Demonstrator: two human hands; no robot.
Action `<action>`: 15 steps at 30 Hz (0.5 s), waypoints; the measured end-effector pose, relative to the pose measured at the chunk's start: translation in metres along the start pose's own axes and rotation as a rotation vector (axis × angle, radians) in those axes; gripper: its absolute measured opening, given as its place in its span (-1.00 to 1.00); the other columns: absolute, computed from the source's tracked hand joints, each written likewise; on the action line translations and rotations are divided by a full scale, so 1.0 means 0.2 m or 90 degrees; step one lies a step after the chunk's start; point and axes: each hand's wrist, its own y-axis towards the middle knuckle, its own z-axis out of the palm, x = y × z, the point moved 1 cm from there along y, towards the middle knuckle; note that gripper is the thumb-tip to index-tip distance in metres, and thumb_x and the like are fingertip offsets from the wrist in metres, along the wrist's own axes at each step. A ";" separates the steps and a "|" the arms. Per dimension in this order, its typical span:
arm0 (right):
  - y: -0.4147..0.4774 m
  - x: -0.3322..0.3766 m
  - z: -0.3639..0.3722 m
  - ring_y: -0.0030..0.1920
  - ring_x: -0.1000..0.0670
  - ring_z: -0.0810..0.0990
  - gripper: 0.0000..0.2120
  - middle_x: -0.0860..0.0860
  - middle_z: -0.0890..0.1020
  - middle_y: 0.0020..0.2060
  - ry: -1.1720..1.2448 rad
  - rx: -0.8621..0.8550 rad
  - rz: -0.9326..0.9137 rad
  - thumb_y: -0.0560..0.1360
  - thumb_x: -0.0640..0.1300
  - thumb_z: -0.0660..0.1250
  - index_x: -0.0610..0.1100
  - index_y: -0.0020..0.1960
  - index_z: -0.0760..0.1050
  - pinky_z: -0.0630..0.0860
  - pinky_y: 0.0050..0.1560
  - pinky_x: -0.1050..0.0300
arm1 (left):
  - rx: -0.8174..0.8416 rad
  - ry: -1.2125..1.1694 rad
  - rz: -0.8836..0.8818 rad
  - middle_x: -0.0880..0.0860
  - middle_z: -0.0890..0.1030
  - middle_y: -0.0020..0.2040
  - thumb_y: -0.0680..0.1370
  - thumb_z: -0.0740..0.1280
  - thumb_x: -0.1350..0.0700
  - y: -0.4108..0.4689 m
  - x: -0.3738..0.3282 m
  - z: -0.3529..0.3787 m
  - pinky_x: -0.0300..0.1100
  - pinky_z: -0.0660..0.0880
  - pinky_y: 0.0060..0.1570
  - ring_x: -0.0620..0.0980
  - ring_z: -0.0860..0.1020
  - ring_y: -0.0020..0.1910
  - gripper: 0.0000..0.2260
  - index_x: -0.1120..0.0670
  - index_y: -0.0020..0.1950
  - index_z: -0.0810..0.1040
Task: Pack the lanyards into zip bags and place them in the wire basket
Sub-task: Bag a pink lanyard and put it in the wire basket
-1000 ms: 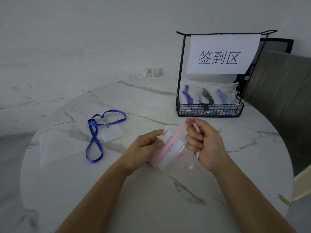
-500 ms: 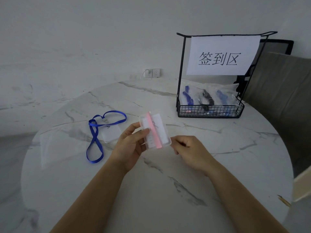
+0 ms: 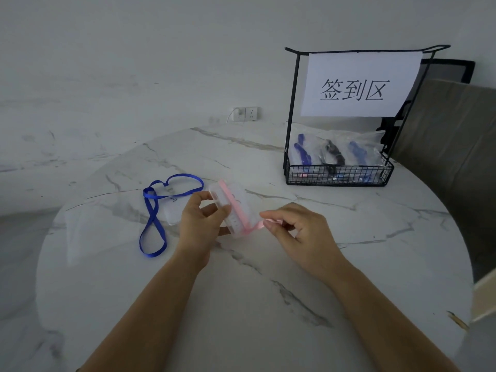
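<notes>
Two hands: left hand (image 3: 200,224) grips the badge holder (image 3: 243,202); right hand (image 3: 300,232) pinches the pink lanyard (image 3: 233,201) at its near end.
Pink lanyard: mid-scene, above the table (image 3: 268,304); should be wound flat and tight.
Zip bag (image 3: 86,232): perhaps the faint sheet at left.

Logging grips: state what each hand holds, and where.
Left hand grips the clear badge holder by its left edge; right hand pinches the pink lanyard beside it.
</notes>
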 end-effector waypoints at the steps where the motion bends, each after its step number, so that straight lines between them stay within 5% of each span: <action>1: 0.00 0.00 0.00 -0.09 0.18 0.62 -0.83 0.21 0.64 -0.12 0.018 -0.031 -0.002 0.56 -0.13 0.42 -0.03 0.13 0.68 0.50 -0.08 0.40 | 0.023 0.019 -0.006 0.06 0.71 -0.06 0.55 0.39 0.27 0.00 0.00 0.01 0.03 0.66 -0.20 0.07 0.70 -0.09 -0.81 0.12 0.13 0.48; 3: 0.00 0.01 0.00 -0.11 0.20 0.64 -0.82 0.24 0.65 -0.13 0.068 -0.073 0.031 0.53 -0.16 0.46 -0.01 0.12 0.67 0.51 -0.08 0.42 | 0.077 0.035 -0.018 0.16 0.70 -0.09 0.54 0.38 0.31 -0.03 0.01 0.03 0.12 0.65 -0.21 0.18 0.68 -0.13 -0.84 0.20 0.08 0.47; 6: 0.00 0.01 0.01 -0.12 0.21 0.65 -0.77 0.23 0.67 -0.16 0.105 -0.089 0.101 0.50 -0.16 0.49 0.06 0.11 0.64 0.50 -0.10 0.44 | 0.145 0.062 0.000 0.23 0.67 -0.14 0.52 0.37 0.37 -0.05 0.04 0.06 -0.01 0.57 -0.37 0.16 0.64 -0.26 -0.85 0.19 -0.04 0.45; 12: 0.00 -0.02 0.03 -0.17 0.26 0.65 -0.76 0.24 0.69 -0.25 0.068 -0.112 0.185 0.42 -0.10 0.56 0.07 0.05 0.64 0.49 -0.13 0.42 | 0.230 0.041 -0.029 0.21 0.67 0.02 0.37 0.41 0.34 -0.05 0.08 0.09 0.14 0.61 -0.06 0.18 0.65 -0.04 -0.59 0.07 0.18 0.56; 15: 0.01 -0.02 0.02 -0.16 0.27 0.64 -0.83 0.27 0.66 -0.25 0.020 -0.109 0.182 0.42 -0.06 0.56 0.03 0.01 0.71 0.52 -0.11 0.43 | 0.219 0.006 -0.062 0.18 0.68 -0.09 0.51 0.32 0.35 -0.06 0.06 0.09 0.03 0.60 -0.16 0.15 0.65 -0.12 -0.77 0.10 0.07 0.65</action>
